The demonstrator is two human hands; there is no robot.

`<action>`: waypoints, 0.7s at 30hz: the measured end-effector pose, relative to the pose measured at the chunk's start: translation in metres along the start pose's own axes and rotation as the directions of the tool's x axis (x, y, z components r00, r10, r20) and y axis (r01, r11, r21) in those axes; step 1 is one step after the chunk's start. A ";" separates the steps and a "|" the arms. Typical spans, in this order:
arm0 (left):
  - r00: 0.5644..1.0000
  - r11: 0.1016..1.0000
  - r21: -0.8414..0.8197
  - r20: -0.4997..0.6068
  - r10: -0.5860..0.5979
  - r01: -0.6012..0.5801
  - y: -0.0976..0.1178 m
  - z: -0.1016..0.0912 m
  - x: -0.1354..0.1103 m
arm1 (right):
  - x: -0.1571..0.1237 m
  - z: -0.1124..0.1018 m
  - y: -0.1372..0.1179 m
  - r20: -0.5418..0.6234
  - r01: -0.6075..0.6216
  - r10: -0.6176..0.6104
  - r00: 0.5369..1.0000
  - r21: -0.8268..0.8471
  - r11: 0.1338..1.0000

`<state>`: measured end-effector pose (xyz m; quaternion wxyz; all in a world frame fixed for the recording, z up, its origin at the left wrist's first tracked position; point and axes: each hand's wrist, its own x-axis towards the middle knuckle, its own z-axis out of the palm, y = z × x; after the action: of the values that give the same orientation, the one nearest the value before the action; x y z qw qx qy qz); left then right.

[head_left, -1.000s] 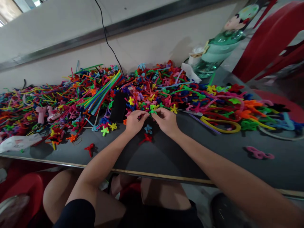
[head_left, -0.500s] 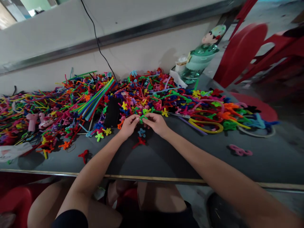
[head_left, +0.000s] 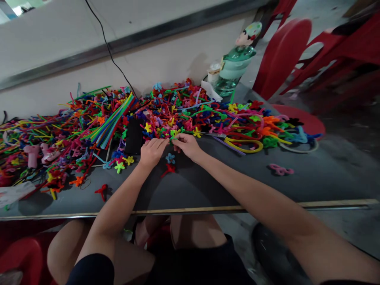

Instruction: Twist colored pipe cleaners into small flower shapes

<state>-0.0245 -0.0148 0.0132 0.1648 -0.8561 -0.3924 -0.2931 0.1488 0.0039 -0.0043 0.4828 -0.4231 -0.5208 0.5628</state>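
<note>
As the left hand point(head_left: 152, 152) and right hand point(head_left: 188, 147) pinch a green fuzzy wire point(head_left: 172, 138) between them over the tabletop point(head_left: 196, 194), a blue flower point(head_left: 170, 158) and a red figure point(head_left: 169, 169) lie near them.

Green piece point(head_left: 172, 138): small, bright green, fuzzy-looking. Pinched at the fingertips of the left hand point(head_left: 153, 152) and right hand point(head_left: 190, 147), in the gap where they meet. Only a short stretch shows; the fingers cover the rest, so full outline and facing cannot be told. Position: at the near edge of the heap point(head_left: 190, 109), over the dark table point(head_left: 202, 190). Contact with the tabletop unclear from this angle.
</note>
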 end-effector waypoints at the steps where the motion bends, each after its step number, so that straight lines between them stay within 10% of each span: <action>1: 1.000 1.000 0.001 0.009 -0.001 0.001 0.000 0.000 0.000 | 0.000 0.000 0.000 0.008 -0.004 0.004 1.000 -0.003 1.000; 13: 0.977 0.929 -0.318 -0.028 -0.210 0.191 0.004 0.007 0.003 | -0.001 0.001 -0.004 0.037 0.012 -0.011 0.999 -0.019 1.000; 21: 0.763 0.345 -0.730 0.364 -0.534 0.590 0.006 0.018 0.004 | -0.003 0.002 0.000 -0.030 0.075 -0.076 0.997 -0.013 0.997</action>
<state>-0.0111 -0.0067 0.0012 -0.3699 -0.6516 -0.4856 -0.4504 0.1469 0.0009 -0.0043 0.5090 -0.4144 -0.5324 0.5345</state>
